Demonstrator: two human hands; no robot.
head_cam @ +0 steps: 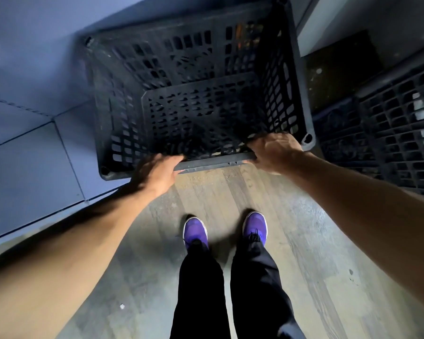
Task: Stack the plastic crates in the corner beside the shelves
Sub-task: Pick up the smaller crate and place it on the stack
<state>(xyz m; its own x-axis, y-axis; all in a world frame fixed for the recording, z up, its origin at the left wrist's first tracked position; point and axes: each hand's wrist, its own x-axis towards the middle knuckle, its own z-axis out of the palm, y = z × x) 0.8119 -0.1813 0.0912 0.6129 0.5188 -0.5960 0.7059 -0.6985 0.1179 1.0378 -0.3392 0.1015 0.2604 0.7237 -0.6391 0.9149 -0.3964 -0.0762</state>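
Observation:
A black perforated plastic crate (296, 77) stands open-topped in the corner, seen from above. Through its lattice floor more dark lattice shows below, so it seems to rest on another crate. My left hand (154, 174) grips the near rim towards the left corner, fingers curled over the edge. My right hand (273, 151) grips the same rim near the right corner, fingers hooked inside. The image is blurred by motion.
A blue-grey wall (34, 148) runs along the left, close against the crate. More dark crates (399, 133) stand to the right. A pale shelf side (333, 20) rises behind them. My feet in purple shoes (196, 231) stand on the wooden floor (316, 241).

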